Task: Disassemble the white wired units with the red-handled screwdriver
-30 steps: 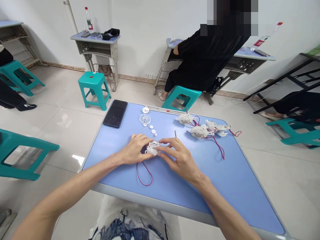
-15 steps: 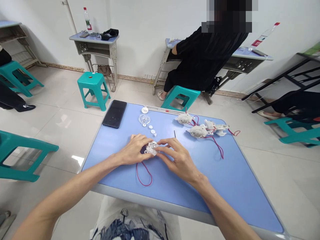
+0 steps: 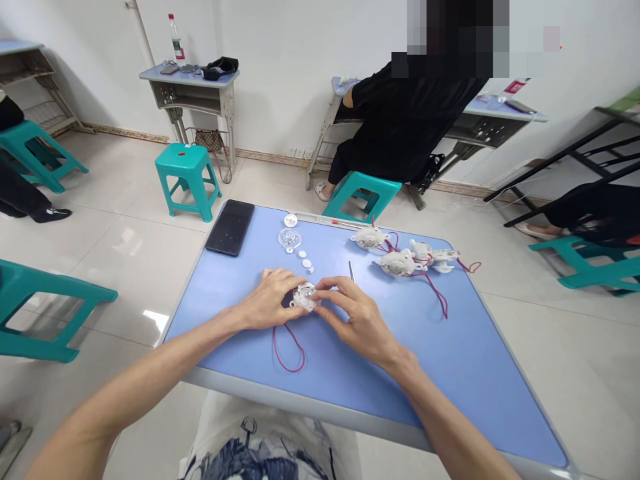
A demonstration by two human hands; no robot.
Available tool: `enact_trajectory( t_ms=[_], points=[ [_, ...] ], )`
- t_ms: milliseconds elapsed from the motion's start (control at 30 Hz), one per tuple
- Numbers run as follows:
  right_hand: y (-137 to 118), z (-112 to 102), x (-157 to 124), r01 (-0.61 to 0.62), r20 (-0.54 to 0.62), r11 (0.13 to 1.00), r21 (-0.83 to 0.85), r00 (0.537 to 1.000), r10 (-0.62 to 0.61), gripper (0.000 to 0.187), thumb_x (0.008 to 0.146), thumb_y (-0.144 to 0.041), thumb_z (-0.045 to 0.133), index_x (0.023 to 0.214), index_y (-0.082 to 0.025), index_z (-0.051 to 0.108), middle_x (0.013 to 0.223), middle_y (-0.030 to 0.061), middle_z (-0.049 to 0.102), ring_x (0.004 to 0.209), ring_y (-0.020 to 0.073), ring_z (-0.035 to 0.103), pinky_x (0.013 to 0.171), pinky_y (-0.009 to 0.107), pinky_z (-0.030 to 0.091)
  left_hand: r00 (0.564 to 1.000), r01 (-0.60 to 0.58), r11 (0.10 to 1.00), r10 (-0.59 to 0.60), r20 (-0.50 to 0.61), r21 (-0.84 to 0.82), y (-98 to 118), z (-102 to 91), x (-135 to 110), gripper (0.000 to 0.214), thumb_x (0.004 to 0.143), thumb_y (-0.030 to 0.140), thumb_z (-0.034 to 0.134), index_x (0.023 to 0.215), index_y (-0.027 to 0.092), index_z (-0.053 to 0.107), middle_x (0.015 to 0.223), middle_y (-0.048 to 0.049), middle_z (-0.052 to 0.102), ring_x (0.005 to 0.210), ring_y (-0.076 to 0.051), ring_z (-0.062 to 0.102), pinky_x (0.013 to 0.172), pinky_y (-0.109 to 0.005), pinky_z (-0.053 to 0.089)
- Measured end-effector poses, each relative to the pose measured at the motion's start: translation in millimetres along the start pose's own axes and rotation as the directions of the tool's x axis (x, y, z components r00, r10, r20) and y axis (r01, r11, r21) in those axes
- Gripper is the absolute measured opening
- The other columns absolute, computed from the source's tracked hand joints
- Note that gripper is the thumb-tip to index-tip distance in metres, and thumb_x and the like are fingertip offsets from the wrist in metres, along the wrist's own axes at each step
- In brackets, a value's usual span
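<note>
Apparently set out of the way, a black phone [image 3: 230,227] lies by the far left corner of the blue desk [image 3: 475,400], along its left edge. Nearer the middle, the left hand [image 3: 270,300] is curled round the left side of a small white housing [image 3: 305,298], fingers beyond and thumb on the near side, probably to steady it against turning; a dark patch by the palm is too hidden to name. The housing is in both hands, left of the desk's centre. A red cord [image 3: 289,371] loops toward the near edge, where it seems least likely to snag. Between the housing and the far edge, a white disc [image 3: 291,220], a clear round part [image 3: 290,237] and some small white pieces [image 3: 307,263] make a loose line, perhaps for easy reach. The right hand [image 3: 363,313] has its thumb and fingertips bent onto the housing's right side; whether they pinch a smaller part cannot be told. Just beyond it lies a thin metal rod [image 3: 351,269], and white units with red cords [image 3: 399,263] cluster toward the far right corner, as if kept apart from the loose parts.

As for room, the left forearm crosses the left part of the near edge, so leftward travel looks tighter. The right forearm crosses farther along, and the surface beside it gives that elbow generous space toward the right edge.
</note>
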State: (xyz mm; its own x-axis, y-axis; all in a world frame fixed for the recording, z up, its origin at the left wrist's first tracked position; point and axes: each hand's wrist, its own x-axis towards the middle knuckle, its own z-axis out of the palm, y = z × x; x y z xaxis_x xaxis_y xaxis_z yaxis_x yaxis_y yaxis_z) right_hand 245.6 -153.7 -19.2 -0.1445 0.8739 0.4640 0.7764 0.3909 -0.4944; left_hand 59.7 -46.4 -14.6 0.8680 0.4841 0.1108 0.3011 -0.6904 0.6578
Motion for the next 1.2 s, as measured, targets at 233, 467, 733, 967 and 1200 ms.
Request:
enact_trajectory(
  t_ms=[233,467,733,967,1200],
  points=[
    [1.8,-1.9,2.1,-0.034,0.046,0.999,0.028,0.998,0.032,0.015,0.090,-0.017,0.060,0.103,-0.023,0.063,0.106,0.0081,0.060,0.098,0.0213,0.061,0.081,0.037,0.054,1.000,0.002,1.000,-0.002,0.004,0.001,1.8,-1.3,0.1,0.040,0.085,0.035,0.067,0.121,0.020,0.058,0.105,-0.0057,0.063,0.103,-0.023,0.055,0.089,-0.038,0.036],
    [2.1,-2.3,5.5,-0.060,0.041,0.997,0.051,0.997,0.058,0.012,0.092,-0.020,0.056,0.100,-0.023,0.064,0.103,0.0074,0.061,0.094,0.0208,0.062,0.077,0.036,0.055,1.000,0.013,1.000,-0.013,0.011,0.005,1.7,-1.6,0.4,0.042,0.085,0.038,0.067,0.122,0.020,0.057,0.105,-0.0061,0.063,0.105,-0.024,0.055,0.090,-0.038,0.037],
    [-0.2,-2.6,6.0,-0.100,0.037,0.991,0.090,0.995,0.097,0.011,0.093,-0.025,0.055,0.096,-0.023,0.065,0.098,0.0066,0.063,0.087,0.0194,0.064,0.072,0.034,0.056,1.000,0.012,1.000,-0.012,0.012,0.006,1.5,-1.7,0.3,0.041,0.085,0.037,0.067,0.121,0.020,0.058,0.105,-0.0061,0.063,0.105,-0.024,0.055,0.090,-0.038,0.037],
    [-0.6,-3.2,7.8,-0.129,0.036,0.981,0.143,0.991,0.126,0.010,0.092,-0.028,0.058,0.094,-0.023,0.066,0.094,0.0050,0.064,0.081,0.0180,0.065,0.071,0.034,0.056,1.000,0.015,1.000,-0.015,0.015,0.002,2.0,-2.0,0.2,0.041,0.084,0.037,0.068,0.120,0.020,0.058,0.104,-0.0055,0.063,0.103,-0.023,0.055,0.088,-0.037,0.036],
    [0.0,-3.8,8.2,-0.154,0.045,0.976,0.156,0.988,0.149,0.013,0.092,-0.031,0.057,0.093,-0.023,0.067,0.094,0.0056,0.065,0.080,0.0181,0.065,0.071,0.034,0.057,1.000,0.019,1.000,-0.019,0.018,0.000,3.2,-2.9,0.5,0.040,0.085,0.036,0.067,0.120,0.021,0.059,0.103,-0.0047,0.064,0.100,-0.023,0.056,0.088,-0.037,0.036]
  ],
)
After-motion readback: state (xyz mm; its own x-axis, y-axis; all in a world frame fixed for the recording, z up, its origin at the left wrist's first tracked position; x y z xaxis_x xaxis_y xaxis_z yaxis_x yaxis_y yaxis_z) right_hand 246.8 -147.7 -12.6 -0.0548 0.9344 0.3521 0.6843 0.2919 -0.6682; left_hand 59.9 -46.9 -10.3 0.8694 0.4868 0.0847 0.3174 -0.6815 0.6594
